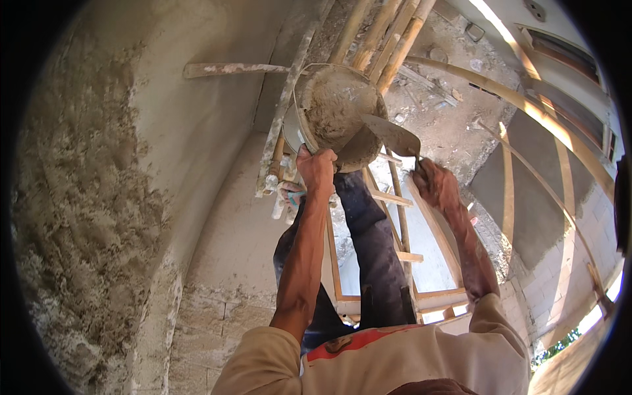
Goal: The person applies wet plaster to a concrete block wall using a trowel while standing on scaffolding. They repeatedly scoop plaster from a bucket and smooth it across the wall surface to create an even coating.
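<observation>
A round bucket [297,125] of wet grey-brown mortar [336,105] is tilted in front of me above the bamboo poles. My left hand [317,170] is closed on the bucket's near rim. In my right hand [434,183] is the handle of a trowel [394,135], my fingers wrapped round it. The trowel's pointed metal blade reaches left over the bucket's right rim, and its far end is at the mortar. Most of the handle is hidden in my fist.
To the left stands a wall with rough wet plaster [85,217] beside a smoother part [191,125]. Bamboo poles [395,39] run out ahead. Below are a wooden ladder-like frame [388,197] and my foot [293,195] on poles. Rubble ground [454,92] lies far below.
</observation>
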{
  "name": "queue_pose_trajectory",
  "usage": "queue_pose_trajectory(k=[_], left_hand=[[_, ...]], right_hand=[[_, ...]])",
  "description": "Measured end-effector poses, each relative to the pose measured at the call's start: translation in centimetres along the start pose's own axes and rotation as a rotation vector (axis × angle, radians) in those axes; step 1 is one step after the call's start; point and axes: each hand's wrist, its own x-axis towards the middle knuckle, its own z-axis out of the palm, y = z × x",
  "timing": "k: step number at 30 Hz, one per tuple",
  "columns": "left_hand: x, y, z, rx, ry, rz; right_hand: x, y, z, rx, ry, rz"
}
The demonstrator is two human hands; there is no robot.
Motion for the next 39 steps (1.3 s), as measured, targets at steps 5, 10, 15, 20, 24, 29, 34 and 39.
queue_pose_trajectory(k=[5,10,15,20,24,29,34,39], left_hand=[[-10.8,5.3,-8.1,0.014,0.072,0.094],[-21.7,10.8,-16.4,0.022,0.072,0.121],[-29.9,15.1,-24.5,-0.050,0.073,0.133],[-35.7,17.5,-30.8,-0.109,0.111,0.245],[-40.9,18.2,-35.0,-0.116,0.212,0.214],[-40.5,15.2,-37.4,-0.266,0.274,0.171],[-44.4,16.0,-41.4,-0.403,0.389,0.203],[-44.5,16.0,-44.3,-0.352,0.466,0.150]], right_hand=[[5.6,-4.5,3.3,-0.323,-0.038,-0.289],[3.3,-10.3,9.2,-0.032,-0.207,-0.593],[-4.9,-25.0,8.5,0.099,-0.559,-0.756],[-13.2,-34.8,4.5,0.127,-0.653,-0.693],[-19.0,-38.2,-0.6,0.045,-0.655,-0.666],[-23.0,-36.3,-0.6,0.228,-0.432,-0.711],[-30.4,-45.7,-10.5,0.942,-0.711,-0.156],[-35.9,-52.2,-21.8,1.509,-0.325,-0.521]])
